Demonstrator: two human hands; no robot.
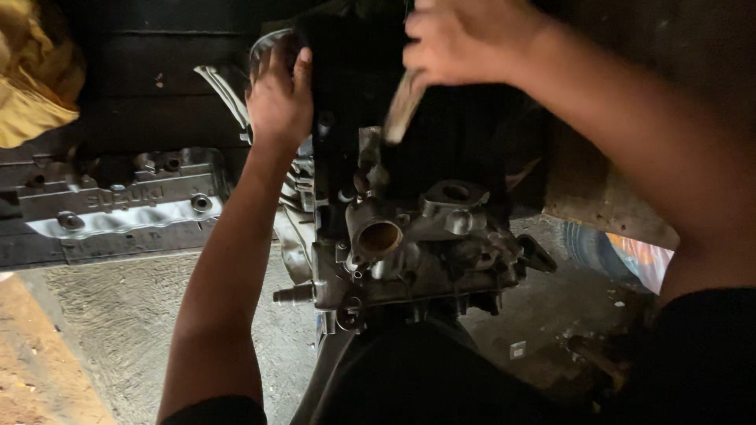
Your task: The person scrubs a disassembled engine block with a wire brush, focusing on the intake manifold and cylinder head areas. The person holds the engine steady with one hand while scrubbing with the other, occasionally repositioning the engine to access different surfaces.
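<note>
A greasy metal engine block (409, 236) stands in the middle, with a round brass-coloured port facing me. My left hand (279, 94) rests flat on the engine's dark upper left side, fingers spread. Over the top of the engine my right hand (465, 39) is closed on a pale, blurred tool handle (403, 106) that points down toward the block. The tool's working end is hidden in the dark.
A silver valve cover (118, 201) lies on a dark ledge at the left. Yellow cloth (31, 71) hangs at the top left. Below is rough concrete floor (126, 315). A coloured bag (630, 256) lies at the right.
</note>
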